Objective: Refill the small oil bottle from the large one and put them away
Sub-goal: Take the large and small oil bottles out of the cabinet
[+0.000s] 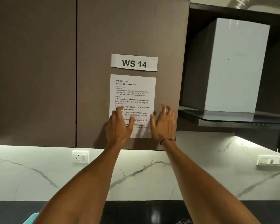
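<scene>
Neither oil bottle is in view. Both arms are raised toward a brown wall cabinet door [129, 29]. My left hand [120, 125] is held with fingers spread over the lower left of a printed task sheet [132, 92] taped to the door. My right hand [164, 123] is beside the sheet's lower right edge, fingers apart, a thin black band on the wrist. Neither hand holds anything. A label reading "WS 14" [134, 63] is taped above the sheet.
A second cabinet door [32, 70] is to the left. A white chimney hood box [233, 65] over a dark glass canopy [233, 118] is at right. Below are a marble backsplash [39, 178] with a wall socket [80, 156], a switch plate [271, 160], and a black countertop [144, 212].
</scene>
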The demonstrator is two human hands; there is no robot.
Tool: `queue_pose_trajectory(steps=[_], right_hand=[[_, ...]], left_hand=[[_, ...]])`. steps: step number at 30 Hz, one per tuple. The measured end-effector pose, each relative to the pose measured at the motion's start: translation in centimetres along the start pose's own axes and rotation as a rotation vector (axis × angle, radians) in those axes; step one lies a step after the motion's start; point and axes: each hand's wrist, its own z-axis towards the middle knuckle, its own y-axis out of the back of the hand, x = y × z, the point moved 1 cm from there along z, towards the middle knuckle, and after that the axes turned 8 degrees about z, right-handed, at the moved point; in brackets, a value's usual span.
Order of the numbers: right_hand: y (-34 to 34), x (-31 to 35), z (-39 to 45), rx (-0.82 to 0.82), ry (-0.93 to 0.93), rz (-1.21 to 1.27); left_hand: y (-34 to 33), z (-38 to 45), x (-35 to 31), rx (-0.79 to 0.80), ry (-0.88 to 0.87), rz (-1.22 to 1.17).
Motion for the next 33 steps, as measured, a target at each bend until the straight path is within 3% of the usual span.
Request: queue_pose_trajectory(steps=[3, 7, 11, 13, 16, 20, 29, 33], right_hand=[[0.2, -0.9, 0.2, -0.079, -0.177, 0.043], [0.5, -2.9, 0.3, -0.044, -0.361, 0.01], [0.9, -4.5, 0.8, 0.014, -0.542, 0.154], [1.1, -5.1, 1.1, 0.048, -0.612, 0.277], [1.4, -5.4, 1.5, 0.052, -0.695, 0.391], [1.6, -5.1, 1.7, 0.044, -0.747, 0.473], [3.3, -6.5, 1.5, 0.067, -0.698, 0.441], [4.8, -7.5, 1.6, 0.109, -0.66, 0.658]], left_hand=[[-0.4, -0.8, 0.9, 0.005, 0.479, -0.213], [-3.2, -4.9, 4.1, 0.157, 1.007, -0.371], [-6.0, -8.6, 4.0, 0.314, 1.363, -0.79], [-6.4, -9.1, 2.6, 0.388, 1.404, -1.024], [-6.6, -8.8, 0.4, 0.501, 1.34, -1.157], [-7.2, -8.3, -2.3, 0.478, 1.319, -1.365], [-8.0, -9.6, -3.6, 0.366, 1.315, -1.42], [-8.0, -10.7, -3.8, 0.289, 1.313, -1.405]])
